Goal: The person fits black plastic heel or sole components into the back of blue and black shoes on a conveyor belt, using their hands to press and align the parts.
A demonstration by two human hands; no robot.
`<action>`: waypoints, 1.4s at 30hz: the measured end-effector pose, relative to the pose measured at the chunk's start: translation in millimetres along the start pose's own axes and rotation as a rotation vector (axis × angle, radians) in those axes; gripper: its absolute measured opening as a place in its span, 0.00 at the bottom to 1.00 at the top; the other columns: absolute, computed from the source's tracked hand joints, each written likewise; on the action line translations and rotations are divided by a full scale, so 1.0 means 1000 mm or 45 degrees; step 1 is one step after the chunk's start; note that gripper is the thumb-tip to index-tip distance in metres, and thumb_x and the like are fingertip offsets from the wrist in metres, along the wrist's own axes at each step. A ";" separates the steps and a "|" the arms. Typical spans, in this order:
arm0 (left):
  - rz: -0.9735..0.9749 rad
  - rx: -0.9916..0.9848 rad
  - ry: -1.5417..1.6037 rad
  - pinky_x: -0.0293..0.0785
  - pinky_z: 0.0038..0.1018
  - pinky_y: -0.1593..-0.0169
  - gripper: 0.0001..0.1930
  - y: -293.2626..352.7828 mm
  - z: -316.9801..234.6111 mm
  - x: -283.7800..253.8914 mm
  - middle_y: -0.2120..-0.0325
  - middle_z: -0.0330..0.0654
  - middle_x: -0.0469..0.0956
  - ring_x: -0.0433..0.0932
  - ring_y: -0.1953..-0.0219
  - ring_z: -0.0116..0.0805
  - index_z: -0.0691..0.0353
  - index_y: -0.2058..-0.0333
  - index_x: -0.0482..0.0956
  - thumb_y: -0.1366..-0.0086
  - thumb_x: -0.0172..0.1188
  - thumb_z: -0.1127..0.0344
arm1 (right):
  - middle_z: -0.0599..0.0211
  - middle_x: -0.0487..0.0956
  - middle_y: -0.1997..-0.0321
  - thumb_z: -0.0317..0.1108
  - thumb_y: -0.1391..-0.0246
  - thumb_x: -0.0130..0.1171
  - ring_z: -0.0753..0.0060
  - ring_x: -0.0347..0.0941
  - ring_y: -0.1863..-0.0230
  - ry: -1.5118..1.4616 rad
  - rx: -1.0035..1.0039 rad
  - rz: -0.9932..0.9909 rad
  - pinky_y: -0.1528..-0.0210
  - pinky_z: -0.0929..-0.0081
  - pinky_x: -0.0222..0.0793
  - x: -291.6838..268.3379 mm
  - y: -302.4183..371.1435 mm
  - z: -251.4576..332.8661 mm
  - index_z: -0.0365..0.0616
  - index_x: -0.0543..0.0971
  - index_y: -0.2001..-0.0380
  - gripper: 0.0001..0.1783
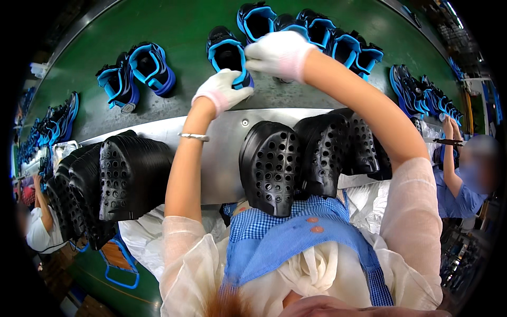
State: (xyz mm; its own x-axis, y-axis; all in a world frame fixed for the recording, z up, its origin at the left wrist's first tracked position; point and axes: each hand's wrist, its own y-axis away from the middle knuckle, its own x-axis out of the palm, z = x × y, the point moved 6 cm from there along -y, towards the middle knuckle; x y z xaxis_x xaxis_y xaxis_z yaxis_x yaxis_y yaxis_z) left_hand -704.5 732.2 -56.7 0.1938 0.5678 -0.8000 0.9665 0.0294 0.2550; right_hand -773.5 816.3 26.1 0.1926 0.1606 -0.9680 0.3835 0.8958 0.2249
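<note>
A black sneaker (226,52) with a bright blue collar lining and blue sole stands on the green bench, its toe pointing away from me. My left hand (224,91), in a white glove with a pink cuff, is closed at the heel end of its collar, the thumb out to the right. At the shoe's right side is my right hand (280,55), gloved alike, with fingers bent together. What those fingers hold, if anything, is hidden. Close behind the right hand stand several matching sneakers (318,30), partly covered by it.
To the left stands a pair of sneakers (150,67). Black perforated shoe lasts (270,164) line the near metal ledge (222,153) on both sides of me. More sneakers (405,90) form rows at both ends of the green bench (185,21). Another person (458,179) works at right, another at far left.
</note>
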 end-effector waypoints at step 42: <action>-0.214 -0.766 -0.104 0.73 0.38 0.47 0.41 -0.044 0.061 -0.028 0.45 0.50 0.64 0.74 0.49 0.50 0.49 0.37 0.57 0.50 0.60 0.48 | 0.60 0.79 0.69 0.32 0.50 0.60 0.58 0.77 0.69 -0.321 0.773 -0.599 0.66 0.70 0.71 0.018 0.255 -0.038 0.43 0.78 0.69 0.06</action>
State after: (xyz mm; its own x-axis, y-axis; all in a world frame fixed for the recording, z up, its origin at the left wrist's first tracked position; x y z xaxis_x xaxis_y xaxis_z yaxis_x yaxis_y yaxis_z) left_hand -741.9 664.6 -79.1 0.0828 0.4513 -0.8885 0.7254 0.5840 0.3643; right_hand -706.3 1063.2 62.1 0.0592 -0.3400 -0.9385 0.8846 0.4536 -0.1086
